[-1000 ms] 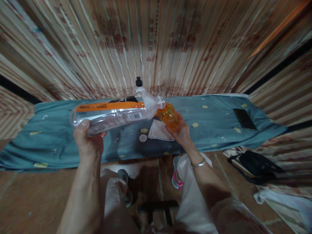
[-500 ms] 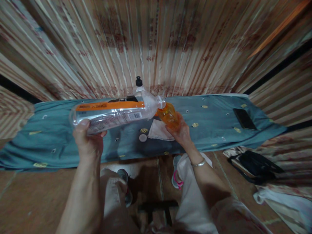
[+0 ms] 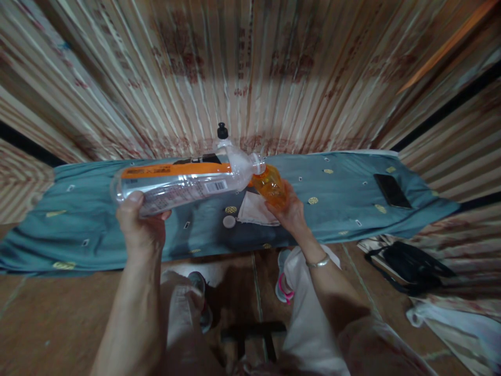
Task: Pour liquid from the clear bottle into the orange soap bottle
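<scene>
My left hand (image 3: 141, 222) is closed around the base end of a large clear plastic bottle (image 3: 183, 183) with an orange and silver label. The bottle lies nearly level in the air, its open neck toward the right. In my right hand (image 3: 288, 211) is a smaller orange bottle (image 3: 272, 185), tilted, its top end against the large bottle's mouth. Behind them stands another bottle with a black cap (image 3: 222, 130), mostly hidden. Below on the cloth are a folded pale cloth (image 3: 256, 210) and a round white cap (image 3: 229, 222).
A teal patterned cloth (image 3: 117, 214) covers the long low table before me. A dark phone (image 3: 391, 191) lies at its right end. On the floor to the right are a black bag (image 3: 415, 266) and a white bag (image 3: 462, 324). A pleated curtain (image 3: 242, 68) hangs behind.
</scene>
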Demonstrator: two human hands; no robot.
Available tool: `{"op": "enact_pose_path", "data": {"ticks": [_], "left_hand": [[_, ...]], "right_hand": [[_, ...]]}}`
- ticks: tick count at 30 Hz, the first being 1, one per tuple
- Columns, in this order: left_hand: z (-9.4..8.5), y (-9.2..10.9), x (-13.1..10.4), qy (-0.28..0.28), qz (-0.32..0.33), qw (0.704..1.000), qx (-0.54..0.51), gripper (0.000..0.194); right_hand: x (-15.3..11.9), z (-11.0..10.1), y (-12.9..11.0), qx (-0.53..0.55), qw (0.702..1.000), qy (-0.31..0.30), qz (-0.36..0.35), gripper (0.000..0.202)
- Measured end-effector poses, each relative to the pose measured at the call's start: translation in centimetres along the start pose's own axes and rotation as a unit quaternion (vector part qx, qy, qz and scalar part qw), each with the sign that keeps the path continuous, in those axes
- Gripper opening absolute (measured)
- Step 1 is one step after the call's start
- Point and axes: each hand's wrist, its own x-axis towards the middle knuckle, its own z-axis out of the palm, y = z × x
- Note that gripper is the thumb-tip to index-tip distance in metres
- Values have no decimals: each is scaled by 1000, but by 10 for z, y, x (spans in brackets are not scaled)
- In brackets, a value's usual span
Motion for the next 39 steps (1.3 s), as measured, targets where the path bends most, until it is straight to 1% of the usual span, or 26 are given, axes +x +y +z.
{"op": "enact_pose_path", "data": {"ticks": [6,12,21,26,32,36,39], "left_hand": [[-2,-2,1,-12,0,999,-30,65],[-3,-4,3,-20,9,1000,-22,69],[-3,-4,2,-13,3,999,-39,65],[-2,-2,1,0,-10,999,-38,70],[-2,-1,-1,-6,-8,999,-47,64],[-2,-2,1,-3,-4,999,-32,59],[-3,-3,2,-8,2,1000,-16,61]], "right_hand": [[0,2,2,-11,1000,0,8,87],[-1,1,2,6,1000,2,-6,86],[0,2,3,-4,1000,6,-9,84],[0,1,4,-6,1000,6,-13,82],[-1,2,4,-23,1000,16,-12,85],[0,1,2,-18,1000,-2,-1,86],[0,0,1,-9,1000,-6,1,84]]}}
